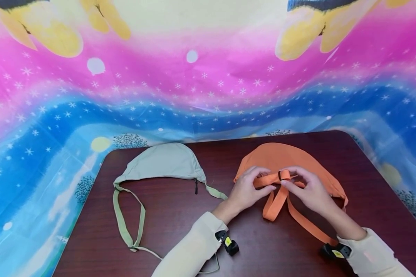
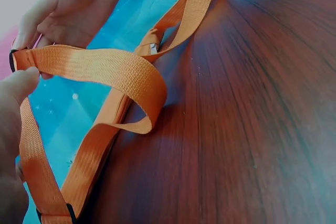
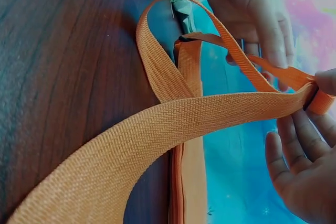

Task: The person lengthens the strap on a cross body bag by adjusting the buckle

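Note:
An orange crescent-shaped bag (image 1: 280, 157) lies on the table, its webbing strap (image 1: 277, 204) raised in front of it. My left hand (image 1: 246, 188) pinches the strap left of a black slider buckle (image 1: 282, 176). The right hand (image 1: 308, 190) grips the strap right at that buckle, thumb and fingers on either side. In the left wrist view the strap (image 2: 121, 69) curls in a loop away from the hands, and a second black buckle (image 2: 71, 213) shows lower down. The right wrist view has the strap (image 3: 173, 119) running up to the right hand (image 3: 310, 171).
A pale green bag (image 1: 163, 161) of similar shape lies at the left, its green strap (image 1: 119, 215) trailing toward the front. The dark wooden table (image 1: 263, 250) ends at the back against a patterned cloth (image 1: 201, 92). A thin cord (image 1: 216, 265) lies beside the left sleeve.

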A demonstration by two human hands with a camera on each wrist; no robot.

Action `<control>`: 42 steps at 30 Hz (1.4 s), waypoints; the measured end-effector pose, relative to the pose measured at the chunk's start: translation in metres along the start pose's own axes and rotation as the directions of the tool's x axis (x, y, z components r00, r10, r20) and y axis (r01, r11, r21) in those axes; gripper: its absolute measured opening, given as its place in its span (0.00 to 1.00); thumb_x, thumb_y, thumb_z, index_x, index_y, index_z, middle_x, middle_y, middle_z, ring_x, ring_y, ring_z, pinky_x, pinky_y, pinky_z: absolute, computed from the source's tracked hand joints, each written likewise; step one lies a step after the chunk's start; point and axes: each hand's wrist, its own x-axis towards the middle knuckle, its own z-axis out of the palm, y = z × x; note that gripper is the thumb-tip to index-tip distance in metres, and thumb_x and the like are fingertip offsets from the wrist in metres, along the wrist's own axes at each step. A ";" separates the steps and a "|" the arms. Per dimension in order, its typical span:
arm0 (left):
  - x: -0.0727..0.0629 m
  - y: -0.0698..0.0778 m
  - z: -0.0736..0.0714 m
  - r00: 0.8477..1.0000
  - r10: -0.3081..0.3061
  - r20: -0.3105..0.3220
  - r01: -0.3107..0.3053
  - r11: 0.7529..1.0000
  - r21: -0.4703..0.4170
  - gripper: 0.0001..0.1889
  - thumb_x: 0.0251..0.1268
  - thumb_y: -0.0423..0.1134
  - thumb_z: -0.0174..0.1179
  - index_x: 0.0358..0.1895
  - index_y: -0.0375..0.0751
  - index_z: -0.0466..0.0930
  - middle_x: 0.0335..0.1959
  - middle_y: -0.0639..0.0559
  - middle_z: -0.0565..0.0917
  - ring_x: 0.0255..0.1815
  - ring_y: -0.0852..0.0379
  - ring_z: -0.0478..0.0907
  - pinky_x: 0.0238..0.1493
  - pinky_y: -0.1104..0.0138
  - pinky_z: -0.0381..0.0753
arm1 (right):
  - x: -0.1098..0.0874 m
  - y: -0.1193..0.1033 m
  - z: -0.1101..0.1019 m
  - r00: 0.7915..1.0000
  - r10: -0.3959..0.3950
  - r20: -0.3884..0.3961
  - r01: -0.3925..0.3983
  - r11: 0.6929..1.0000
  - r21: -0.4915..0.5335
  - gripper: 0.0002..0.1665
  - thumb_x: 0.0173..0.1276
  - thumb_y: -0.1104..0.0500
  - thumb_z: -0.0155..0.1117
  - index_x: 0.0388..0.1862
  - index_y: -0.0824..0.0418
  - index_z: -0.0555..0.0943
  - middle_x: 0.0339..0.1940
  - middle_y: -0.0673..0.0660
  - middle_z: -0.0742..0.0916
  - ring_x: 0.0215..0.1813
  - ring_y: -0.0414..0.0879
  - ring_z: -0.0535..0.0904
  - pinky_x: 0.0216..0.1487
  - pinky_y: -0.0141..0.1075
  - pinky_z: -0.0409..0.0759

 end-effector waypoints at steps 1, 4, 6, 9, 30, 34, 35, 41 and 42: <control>-0.001 -0.001 0.000 1.000 -0.005 -0.005 0.005 1.000 0.014 0.21 0.65 0.45 0.72 0.58 0.46 0.80 0.53 0.55 0.82 0.50 0.65 0.77 0.52 0.78 0.74 | 0.000 0.000 0.000 1.000 -0.001 -0.001 0.001 1.000 0.002 0.16 0.72 0.66 0.66 0.58 0.61 0.81 0.47 0.47 0.85 0.48 0.35 0.79 0.47 0.25 0.77; -0.002 -0.003 -0.001 1.000 -0.002 -0.028 0.003 0.999 0.051 0.18 0.65 0.45 0.72 0.54 0.46 0.82 0.50 0.56 0.83 0.47 0.66 0.78 0.49 0.80 0.74 | 0.000 0.000 0.000 1.000 0.000 -0.007 0.000 1.000 0.009 0.17 0.72 0.66 0.66 0.58 0.62 0.81 0.46 0.47 0.85 0.47 0.35 0.79 0.47 0.25 0.77; -0.002 -0.003 -0.001 0.999 0.004 -0.040 -0.001 0.998 0.065 0.17 0.65 0.46 0.72 0.53 0.46 0.83 0.48 0.57 0.83 0.47 0.66 0.78 0.48 0.80 0.74 | 0.000 -0.001 0.000 1.000 0.002 -0.012 -0.001 1.000 0.017 0.17 0.72 0.67 0.66 0.58 0.62 0.81 0.46 0.47 0.85 0.46 0.36 0.79 0.47 0.25 0.78; -0.001 -0.004 -0.001 0.999 0.022 -0.047 -0.019 0.997 0.080 0.16 0.65 0.46 0.71 0.53 0.46 0.84 0.48 0.57 0.84 0.47 0.66 0.79 0.49 0.80 0.74 | 0.000 -0.002 0.002 1.000 -0.002 -0.002 0.002 1.000 0.015 0.17 0.71 0.67 0.67 0.57 0.61 0.81 0.46 0.50 0.85 0.44 0.38 0.80 0.45 0.26 0.79; -0.008 -0.014 -0.010 0.999 -0.001 -0.033 0.008 0.979 0.204 0.18 0.59 0.46 0.76 0.49 0.47 0.81 0.43 0.58 0.83 0.42 0.64 0.77 0.51 0.67 0.74 | 0.005 -0.001 0.013 1.000 0.011 -0.003 -0.011 1.000 0.013 0.15 0.72 0.64 0.67 0.56 0.59 0.81 0.45 0.50 0.84 0.42 0.40 0.80 0.45 0.27 0.79; -0.008 -0.013 -0.011 0.999 0.017 -0.040 -0.008 0.979 0.204 0.15 0.62 0.45 0.74 0.48 0.47 0.84 0.44 0.59 0.84 0.42 0.65 0.76 0.50 0.70 0.73 | 0.004 -0.004 0.013 1.000 0.016 -0.002 -0.016 1.000 0.015 0.16 0.72 0.64 0.68 0.57 0.60 0.81 0.45 0.53 0.85 0.41 0.40 0.81 0.43 0.28 0.80; -0.008 -0.013 -0.011 0.999 0.025 -0.041 -0.016 0.979 0.203 0.15 0.62 0.45 0.74 0.48 0.47 0.84 0.45 0.58 0.85 0.43 0.65 0.77 0.50 0.71 0.73 | 0.005 -0.004 0.014 1.000 0.020 0.007 -0.020 1.000 0.014 0.16 0.71 0.63 0.68 0.57 0.59 0.81 0.45 0.53 0.85 0.40 0.41 0.81 0.41 0.29 0.80; -0.006 -0.012 -0.011 0.997 0.070 -0.031 -0.064 0.985 0.163 0.15 0.63 0.44 0.73 0.51 0.46 0.86 0.47 0.57 0.86 0.48 0.65 0.79 0.57 0.72 0.73 | 0.006 0.000 0.021 0.996 0.042 0.078 -0.042 0.999 0.001 0.14 0.72 0.60 0.69 0.54 0.58 0.81 0.42 0.53 0.85 0.38 0.44 0.82 0.36 0.33 0.81; -0.005 -0.012 -0.011 0.997 0.076 -0.026 -0.071 0.985 0.157 0.15 0.64 0.44 0.73 0.52 0.46 0.86 0.47 0.57 0.86 0.48 0.64 0.79 0.57 0.72 0.73 | 0.006 0.001 0.022 0.996 0.042 0.080 -0.043 0.999 0.003 0.14 0.72 0.60 0.69 0.54 0.58 0.81 0.42 0.53 0.85 0.38 0.45 0.81 0.36 0.33 0.81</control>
